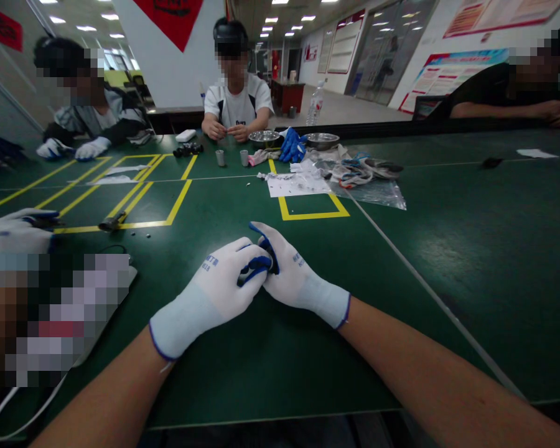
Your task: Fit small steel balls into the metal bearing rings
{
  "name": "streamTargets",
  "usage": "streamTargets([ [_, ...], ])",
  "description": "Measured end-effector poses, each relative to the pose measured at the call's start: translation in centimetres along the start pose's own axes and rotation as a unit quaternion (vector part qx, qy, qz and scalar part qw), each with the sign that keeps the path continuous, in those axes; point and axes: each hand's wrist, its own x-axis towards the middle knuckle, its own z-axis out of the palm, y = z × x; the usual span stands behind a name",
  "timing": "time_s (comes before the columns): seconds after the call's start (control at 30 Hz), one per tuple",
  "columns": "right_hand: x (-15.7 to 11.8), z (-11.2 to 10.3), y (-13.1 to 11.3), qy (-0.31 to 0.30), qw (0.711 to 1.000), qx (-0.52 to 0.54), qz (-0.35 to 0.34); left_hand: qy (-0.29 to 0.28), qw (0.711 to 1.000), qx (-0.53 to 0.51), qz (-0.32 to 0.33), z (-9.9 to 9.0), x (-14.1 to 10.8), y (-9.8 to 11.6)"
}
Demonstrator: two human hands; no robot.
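Note:
Both of my hands wear white gloves with blue palms and meet above the green table [308, 361]. My left hand [228, 274] has its fingers curled inward, thumb and fingertips against a small dark object [271, 254]. Around the other side of that object, my right hand [292, 267] is cupped with its fingers bent. The gloves cover most of the object, so its shape cannot be made out.
At the left edge is another person's gloved hand [16, 233], near a dark metal part [111, 222] and a white power strip [105, 298]. Farther back lie papers [298, 183], gloves [293, 146], metal bowls [322, 140] and plastic bags [382, 193]. Several people sit around.

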Motion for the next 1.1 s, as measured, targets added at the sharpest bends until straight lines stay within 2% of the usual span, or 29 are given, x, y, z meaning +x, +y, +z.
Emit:
streamTargets([
  [0.37, -0.1, 0.0, 0.1, -0.021, 1.000, -0.005, 0.007, -0.031, 0.998, -0.024, -0.044, -0.3, 0.0, -0.2],
  [0.53, -0.1, 0.1, 0.4, -0.008, 1.000, -0.005, -0.001, -0.022, 0.997, -0.026, -0.064, 0.0, 0.1, -0.4],
  [0.73, 0.0, 0.1, 0.1, 0.006, 1.000, 0.008, -0.017, 0.015, 0.997, -0.039, -0.061, 0.4, 0.0, -0.4],
  [0.93, 0.5, -0.4, -0.7, 0.054, 0.995, 0.067, 0.051, 0.100, 0.987, -0.068, -0.108, 0.0, 0.1, -0.5],
  [1.1, 0.7, -0.6, -0.5, 0.075, 0.988, 0.115, 0.074, 0.156, 0.978, -0.096, -0.099, -0.2, 0.0, -0.7],
])
